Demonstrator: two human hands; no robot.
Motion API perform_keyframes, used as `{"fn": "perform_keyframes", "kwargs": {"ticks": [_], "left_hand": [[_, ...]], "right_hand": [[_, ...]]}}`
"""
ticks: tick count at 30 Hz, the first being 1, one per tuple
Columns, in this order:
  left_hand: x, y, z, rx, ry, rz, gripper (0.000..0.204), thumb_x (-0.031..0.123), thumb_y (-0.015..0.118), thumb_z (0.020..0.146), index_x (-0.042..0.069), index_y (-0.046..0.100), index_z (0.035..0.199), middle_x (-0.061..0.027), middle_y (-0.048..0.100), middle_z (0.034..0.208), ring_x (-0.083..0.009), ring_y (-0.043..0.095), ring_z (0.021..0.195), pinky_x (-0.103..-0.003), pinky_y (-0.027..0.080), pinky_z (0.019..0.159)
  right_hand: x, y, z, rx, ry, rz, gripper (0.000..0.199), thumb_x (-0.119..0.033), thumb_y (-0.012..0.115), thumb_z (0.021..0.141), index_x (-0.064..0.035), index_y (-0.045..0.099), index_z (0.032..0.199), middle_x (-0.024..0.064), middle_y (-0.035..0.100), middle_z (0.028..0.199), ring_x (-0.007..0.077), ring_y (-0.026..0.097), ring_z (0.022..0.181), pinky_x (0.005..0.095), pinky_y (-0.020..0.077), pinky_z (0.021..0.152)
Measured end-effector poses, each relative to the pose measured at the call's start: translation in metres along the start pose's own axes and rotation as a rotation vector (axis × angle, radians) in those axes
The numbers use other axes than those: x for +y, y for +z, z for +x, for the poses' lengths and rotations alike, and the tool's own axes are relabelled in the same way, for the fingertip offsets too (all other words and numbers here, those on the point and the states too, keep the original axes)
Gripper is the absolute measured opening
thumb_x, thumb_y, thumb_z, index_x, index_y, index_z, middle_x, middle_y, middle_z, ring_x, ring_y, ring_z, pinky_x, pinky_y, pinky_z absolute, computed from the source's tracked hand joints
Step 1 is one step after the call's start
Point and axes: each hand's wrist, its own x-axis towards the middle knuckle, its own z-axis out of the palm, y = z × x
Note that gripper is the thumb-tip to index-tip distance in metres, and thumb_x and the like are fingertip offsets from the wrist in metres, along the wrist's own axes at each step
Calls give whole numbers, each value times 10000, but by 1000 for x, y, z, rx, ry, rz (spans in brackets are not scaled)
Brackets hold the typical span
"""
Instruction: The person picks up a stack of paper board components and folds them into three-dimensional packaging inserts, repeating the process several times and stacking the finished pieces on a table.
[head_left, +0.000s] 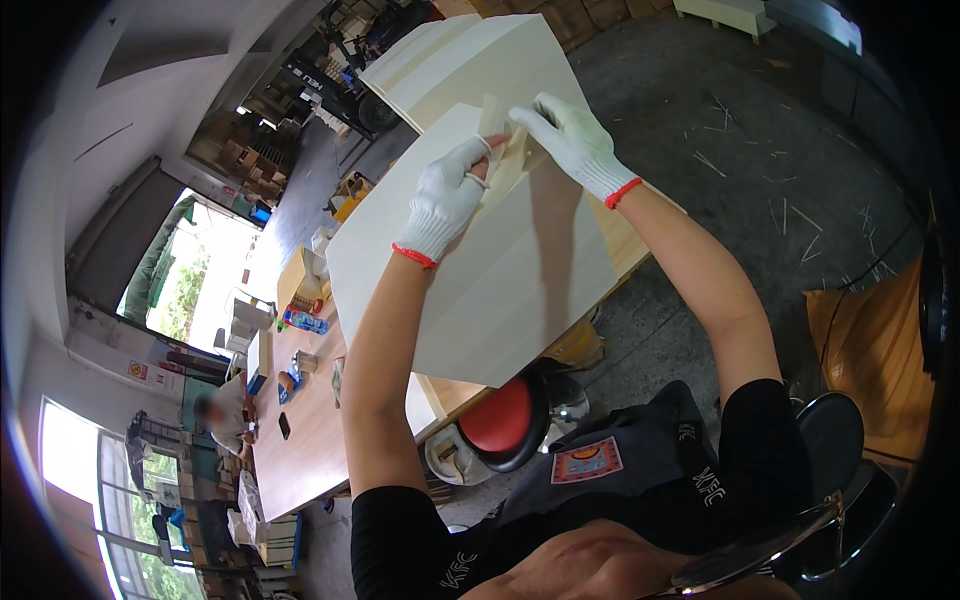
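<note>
Pale wood fills the middle of the view: a large light panel [500,270] lies flat on the long workbench [310,440], its far corner pointing away from the person, with more panels of the same kind stacked [470,60] just beyond it. Near that far end, a small thin wooden strip [503,140] stands against the panel, its long axis running roughly away from the body. Both hands wear white knit gloves with red cuffs. The left hand [445,200] sits just to the left of the strip, fingers curled together, its fingertip and thumb closed on the strip's lower left edge. The right hand [575,140] comes in from the right and a little farther out, fingers extended and close together, pressing on the strip's upper part. So the strip lies between the two hands, touching both; the left is nearer its lower end. Below the panel's near edge a red round stool [505,420] stands on the concrete floor [740,150], and another person [225,415] sits at the bench's far left end
</note>
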Motion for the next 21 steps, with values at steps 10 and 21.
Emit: {"fn": "perform_keyframes", "kwargs": {"ticks": [10,21], "left_hand": [[8,-1,-2,-70,-72,-52,379,213,777,891,70,666,1223,-117,714,1063,-136,646,783,-308,528,710],[-13,7,2,-31,-44,-119,370,210,775,880,101,678,1220,-125,705,1025,-164,632,647,-345,527,669]], "right_hand": [[4,1,0,4,2,13,476,-500,576,991,-55,517,835,65,492,707,196,462,673,365,420,673],[6,3,0,0,12,50,447,-451,606,993,-49,495,829,58,450,703,175,409,666,352,414,659]]}}
